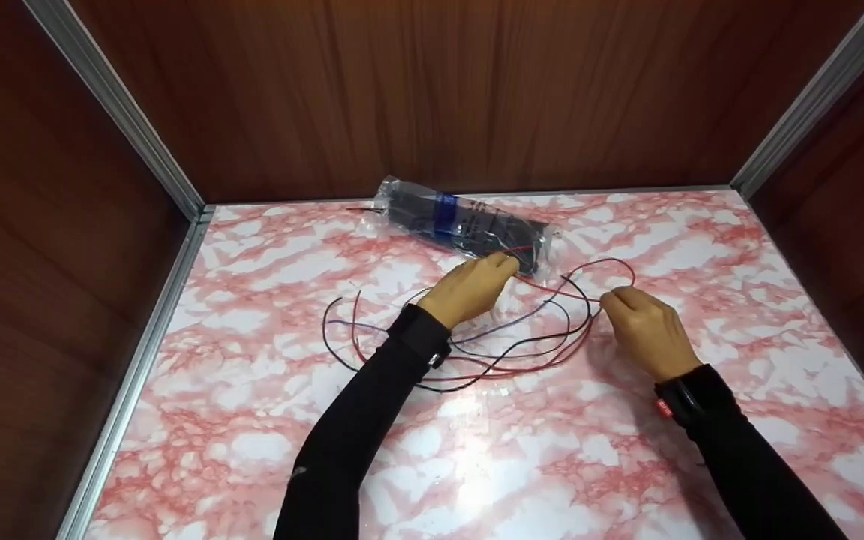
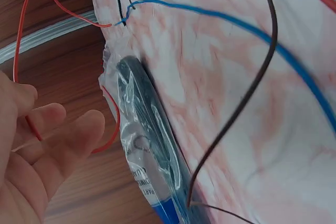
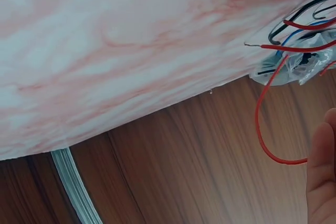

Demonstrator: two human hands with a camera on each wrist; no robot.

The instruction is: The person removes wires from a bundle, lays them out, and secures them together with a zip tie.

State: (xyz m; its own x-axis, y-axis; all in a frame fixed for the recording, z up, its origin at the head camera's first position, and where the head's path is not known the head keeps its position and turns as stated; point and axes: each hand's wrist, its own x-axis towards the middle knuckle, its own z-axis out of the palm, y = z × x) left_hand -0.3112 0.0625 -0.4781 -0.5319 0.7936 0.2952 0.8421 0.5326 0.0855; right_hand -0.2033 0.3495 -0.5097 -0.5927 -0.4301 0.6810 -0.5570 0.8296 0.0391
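Note:
A thin red wire [image 1: 552, 289] runs between the two hands, above the marbled table. My left hand [image 1: 472, 289] grips it with curled fingers; a short red end pokes out past the fingertips in the left wrist view. To the right, my right hand [image 1: 649, 330] pinches the same red wire [image 2: 21, 35] between thumb and fingers, and a loop of it bows out beyond that hand. Under and around the left hand lie loose wires: a black wire [image 1: 511, 349], a blue wire [image 2: 210, 14] and thicker red wire [image 1: 544, 366]. The left forearm hides part of them.
Behind the left hand lies a clear plastic bag [image 1: 394, 196] with a dark, blue-banded bundle inside. Brown wood-grain panels [image 1: 447, 97] wall in the back and sides, framed by metal rails [image 1: 132, 120]. The pink-and-white tabletop [image 1: 252, 442] stretches in front.

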